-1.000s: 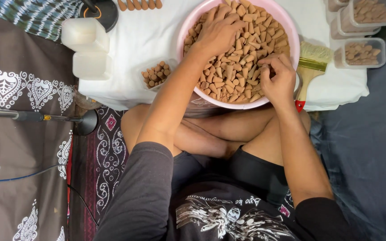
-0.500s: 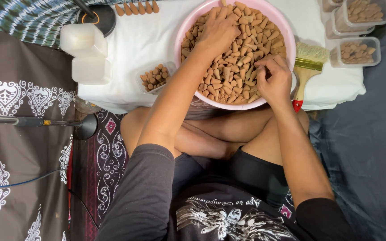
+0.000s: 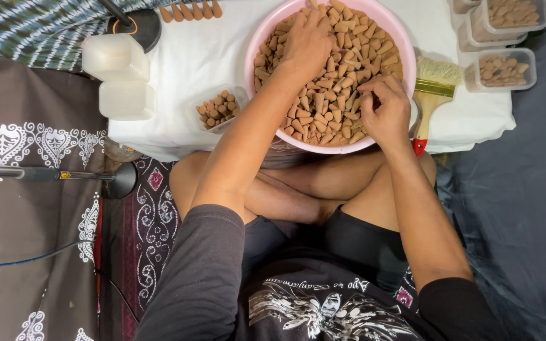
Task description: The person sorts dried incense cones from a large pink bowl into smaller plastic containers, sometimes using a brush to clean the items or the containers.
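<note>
A: Start at your hands. What does each one hold?

B: Your left hand (image 3: 308, 41) lies palm down on the heap of brown cones (image 3: 323, 95) in the pink bowl (image 3: 257, 47), fingers (image 3: 301, 19) spread and pressed into the far part of the pile. Whether anything is caught beneath the palm I cannot tell. Your right hand (image 3: 385, 108) sits at the near right of the bowl, fingers curled in, tips pinched together on cones at the surface. That one is closed on cones.

A: And the bowl itself?

B: It stands on the white cloth (image 3: 191, 57) straight ahead of your crossed legs, near rim reaching the table edge. Cones fill it nearly to the brim.

A: What lies around it?

B: Just left of the bowl, a small clear tub (image 3: 219, 108) partly filled with cones. Further left, two empty white tubs (image 3: 118, 76), one beside the other. Along the far edge, a row of cones (image 3: 191, 11) standing upright next to a black round base (image 3: 137, 26). Right of the bowl, touching its rim, a brush (image 3: 431, 95) with pale bristles and a red handle tip. Beyond it, two clear tubs (image 3: 503, 66) holding cones.
</note>
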